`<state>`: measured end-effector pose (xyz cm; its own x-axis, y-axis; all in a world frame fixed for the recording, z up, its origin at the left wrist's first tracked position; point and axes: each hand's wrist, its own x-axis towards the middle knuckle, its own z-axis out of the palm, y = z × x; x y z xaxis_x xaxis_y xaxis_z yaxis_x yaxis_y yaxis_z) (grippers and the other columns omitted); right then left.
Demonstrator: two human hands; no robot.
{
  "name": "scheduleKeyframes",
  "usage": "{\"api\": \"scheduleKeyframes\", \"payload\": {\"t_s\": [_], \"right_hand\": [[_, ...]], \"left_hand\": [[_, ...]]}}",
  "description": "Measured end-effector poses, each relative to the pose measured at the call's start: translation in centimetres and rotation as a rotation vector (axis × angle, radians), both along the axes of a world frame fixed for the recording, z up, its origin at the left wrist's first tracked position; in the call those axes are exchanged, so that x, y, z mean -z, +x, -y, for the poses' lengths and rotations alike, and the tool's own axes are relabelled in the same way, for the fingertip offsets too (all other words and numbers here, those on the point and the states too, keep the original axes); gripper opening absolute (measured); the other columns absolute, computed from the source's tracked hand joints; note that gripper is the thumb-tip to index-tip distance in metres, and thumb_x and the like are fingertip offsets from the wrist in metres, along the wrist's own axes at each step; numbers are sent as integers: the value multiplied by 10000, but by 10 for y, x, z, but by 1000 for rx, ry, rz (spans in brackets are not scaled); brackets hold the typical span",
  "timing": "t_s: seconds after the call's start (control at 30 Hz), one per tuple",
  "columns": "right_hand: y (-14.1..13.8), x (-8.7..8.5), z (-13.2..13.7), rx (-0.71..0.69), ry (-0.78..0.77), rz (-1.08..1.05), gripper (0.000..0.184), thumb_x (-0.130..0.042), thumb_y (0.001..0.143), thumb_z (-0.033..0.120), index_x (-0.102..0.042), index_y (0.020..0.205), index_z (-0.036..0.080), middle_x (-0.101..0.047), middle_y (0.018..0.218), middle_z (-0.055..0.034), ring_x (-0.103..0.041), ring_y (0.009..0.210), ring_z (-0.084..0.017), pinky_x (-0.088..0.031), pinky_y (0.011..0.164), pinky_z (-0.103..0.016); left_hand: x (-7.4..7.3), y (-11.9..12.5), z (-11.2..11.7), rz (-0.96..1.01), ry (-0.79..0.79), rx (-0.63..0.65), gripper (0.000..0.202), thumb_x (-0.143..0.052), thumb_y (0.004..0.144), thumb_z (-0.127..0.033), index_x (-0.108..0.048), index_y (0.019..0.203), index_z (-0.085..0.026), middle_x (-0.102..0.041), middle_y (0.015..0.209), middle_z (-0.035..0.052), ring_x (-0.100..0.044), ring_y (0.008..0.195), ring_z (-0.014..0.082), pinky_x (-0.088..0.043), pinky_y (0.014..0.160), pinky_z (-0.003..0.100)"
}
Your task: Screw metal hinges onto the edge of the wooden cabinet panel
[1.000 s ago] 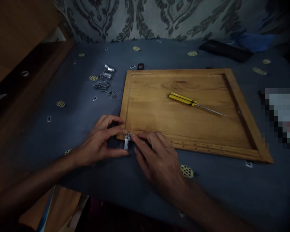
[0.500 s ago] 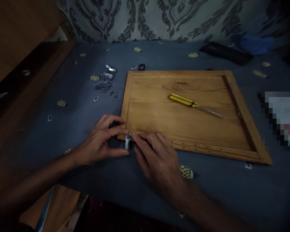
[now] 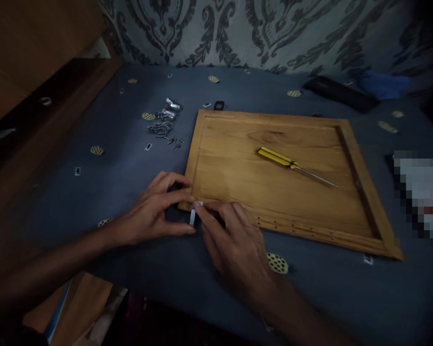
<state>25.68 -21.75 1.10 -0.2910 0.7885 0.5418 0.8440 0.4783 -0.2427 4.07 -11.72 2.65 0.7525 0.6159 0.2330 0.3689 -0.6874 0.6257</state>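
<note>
A small shiny metal latch [image 3: 192,216] sits at the near left corner of a framed wooden panel [image 3: 234,158]. My left hand [image 3: 153,209] grips it, index finger at its top and thumb at its lower end. From the other side, my right hand [image 3: 234,235] has curled fingers, with the index fingertip on the latch's upper part; that fingertip hides some of the metal. A row of small holes runs along the panel's near edge. On the panel lies a screwdriver [image 3: 276,157] with a yellow handle, its shaft pointing right.
More metal latches [image 3: 171,108], wire loops [image 3: 160,128] and several screws [image 3: 175,142] lie left of the panel on the blue patterned cloth [image 3: 122,144]. A black case [image 3: 341,93] and a blue cloth [image 3: 386,85] are at the back right. Wooden furniture [image 3: 39,53] stands at the left.
The latch's upper part is now more covered by my right index finger, with a flat metal piece showing beside it. The view has shifted slightly; the hands stay in nearly the same place.
</note>
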Motion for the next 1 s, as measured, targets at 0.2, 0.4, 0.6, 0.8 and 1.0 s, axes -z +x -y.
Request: {"api": "scheduleKeyframes", "payload": {"t_s": [0.2, 0.4, 0.6, 0.8, 1.0], "right_hand": [[-1, -1, -3, 3, 18, 12, 347, -475, 1105, 112, -735, 1335, 111, -741, 1030, -126, -633, 913, -260, -550, 795, -391], [0, 0, -4, 10, 28, 21, 350, -481, 1094, 97, -720, 1349, 114, -735, 1031, -119, -641, 909, -256, -553, 814, -399], [0, 1, -4, 3, 48, 7, 336, -490, 1096, 103, -717, 1343, 119, -738, 1027, -117, -643, 900, -251, -564, 803, -390], [0, 1, -5, -3, 58, -32, 322, -508, 1091, 100, -722, 1331, 103, -738, 999, -115, -649, 883, -247, -586, 791, -385], [2, 2, -5, -21, 18, -104, 297, -527, 1083, 99, -736, 1292, 73, -756, 1021, -133, -673, 907, -261, -604, 798, -404]], "left_hand": [[0, 1, 0, -5, -19, -4, 455, -930, 871, -470, -783, 1228, -228, -641, 1364, 110, -579, 1267, 310, -528, 1099, 452], [6, 2, -1, 8, -39, -40, 460, -956, 829, -497, -786, 1182, -256, -652, 1360, 82, -574, 1257, 303, -518, 1109, 452], [4, 2, -2, 7, -61, -19, 462, -937, 850, -508, -781, 1187, -232, -645, 1364, 92, -570, 1268, 302, -513, 1118, 444], [-4, 2, -3, -44, -119, -23, 458, -939, 842, -505, -792, 1200, -260, -645, 1377, 80, -569, 1293, 315, -499, 1152, 476], [0, 1, -3, -16, -91, -20, 460, -937, 845, -513, -794, 1202, -260, -636, 1373, 80, -568, 1292, 308, -499, 1155, 463]]}}
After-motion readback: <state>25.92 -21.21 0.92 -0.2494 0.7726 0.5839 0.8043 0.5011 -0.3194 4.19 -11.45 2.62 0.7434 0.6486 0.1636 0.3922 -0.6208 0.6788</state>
